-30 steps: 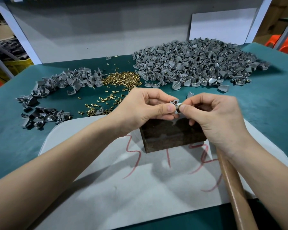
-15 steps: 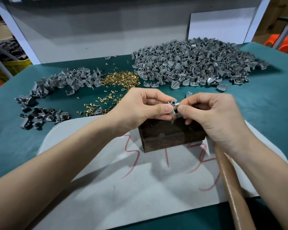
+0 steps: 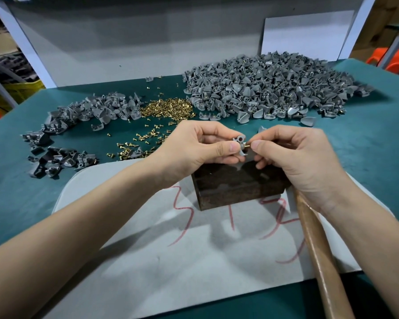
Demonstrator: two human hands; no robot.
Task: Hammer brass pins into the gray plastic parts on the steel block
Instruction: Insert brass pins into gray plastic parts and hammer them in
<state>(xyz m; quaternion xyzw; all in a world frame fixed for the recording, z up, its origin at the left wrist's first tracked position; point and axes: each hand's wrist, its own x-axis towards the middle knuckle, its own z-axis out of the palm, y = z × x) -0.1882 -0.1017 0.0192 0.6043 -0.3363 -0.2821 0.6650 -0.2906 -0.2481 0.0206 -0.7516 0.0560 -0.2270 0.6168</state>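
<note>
Teal table cover, gray plastic parts, brass pins, red-scrawled gray mat.

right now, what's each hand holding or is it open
Left hand: pinches the gray plastic part.
Right hand: pinches a brass pin against that part.

I see my left hand pinching a gray plastic part above the steel block, my right hand pinching a brass pin against it, frame center.

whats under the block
The block sits on a gray mat with red scrawl. The mat right beneath it is covered, so marks there cannot be seen.
</note>
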